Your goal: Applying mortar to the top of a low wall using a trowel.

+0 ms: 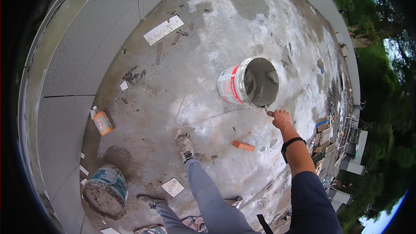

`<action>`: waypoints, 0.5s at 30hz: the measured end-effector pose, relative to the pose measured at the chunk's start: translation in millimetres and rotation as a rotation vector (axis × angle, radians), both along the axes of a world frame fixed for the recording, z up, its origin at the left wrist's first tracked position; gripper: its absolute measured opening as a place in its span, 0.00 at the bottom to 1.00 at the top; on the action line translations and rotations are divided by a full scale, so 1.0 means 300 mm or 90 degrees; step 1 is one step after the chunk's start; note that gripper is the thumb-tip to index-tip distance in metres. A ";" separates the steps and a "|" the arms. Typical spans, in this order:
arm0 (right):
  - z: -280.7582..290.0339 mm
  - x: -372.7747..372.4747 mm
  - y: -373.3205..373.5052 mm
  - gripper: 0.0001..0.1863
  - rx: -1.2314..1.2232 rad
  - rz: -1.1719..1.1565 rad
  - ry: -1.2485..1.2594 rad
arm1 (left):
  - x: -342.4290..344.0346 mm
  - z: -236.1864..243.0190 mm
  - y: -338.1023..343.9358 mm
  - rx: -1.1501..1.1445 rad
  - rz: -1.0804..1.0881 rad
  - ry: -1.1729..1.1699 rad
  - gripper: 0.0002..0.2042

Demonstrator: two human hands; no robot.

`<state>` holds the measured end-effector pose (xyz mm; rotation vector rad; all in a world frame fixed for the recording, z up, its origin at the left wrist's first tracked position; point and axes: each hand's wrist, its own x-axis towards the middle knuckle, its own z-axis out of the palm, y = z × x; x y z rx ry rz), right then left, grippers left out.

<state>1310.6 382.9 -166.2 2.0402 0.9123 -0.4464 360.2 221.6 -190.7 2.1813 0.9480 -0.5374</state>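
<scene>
1. Right hand point(284, 120), bare: grip with fingers curled inward, at the bucket's near rim. What it is clamped on, if anything, cannot be told for certain.
2. Slim grey piece point(266, 108): at the grip's fingertips, against the rim; tool end or bucket fitting, undetermined.
3. Black wristband point(284, 149): just behind the grip, on the same arm.
4. Bucket point(229, 86), white with red print: up and left of the grip, on the floor point(173, 82), mouth turned toward the grip's side. Apparently placed within arm's reach; exact tilt uncertain in the curved view.
5. Grey mix point(260, 80), wet-looking: inside the bucket, beyond the grip; presumably kept there because it is soft and would spread.
6. Red-orange brick point(243, 146): below and left of the grip, apart from the bucket; reason for its position not evident.
7. Shoe point(185, 148), stained: left of the grip, well apart; planted forward, probably for balance under the outstretched arm.
8. Pale square tile point(172, 187): lower left of the grip, loose on the floor.
9. Orange bottle point(103, 123): far left of the grip, near the wall point(69, 73); perhaps set aside.
10. Teal-labelled bucket point(112, 178): far lower left, likewise wallside.
11. Left hand: out of view.
</scene>
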 end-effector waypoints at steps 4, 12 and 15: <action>-0.071 0.228 -0.194 0.17 0.007 -0.091 0.044 | 0.397 -0.007 0.282 -0.319 0.068 0.121 0.13; 0.180 -0.127 -0.121 0.09 0.583 -0.669 0.470 | 0.575 0.345 0.505 -0.397 0.890 -0.001 0.08; 0.515 -0.394 -0.088 0.14 0.486 -0.641 0.513 | 0.515 0.365 0.419 -0.360 0.944 0.044 0.13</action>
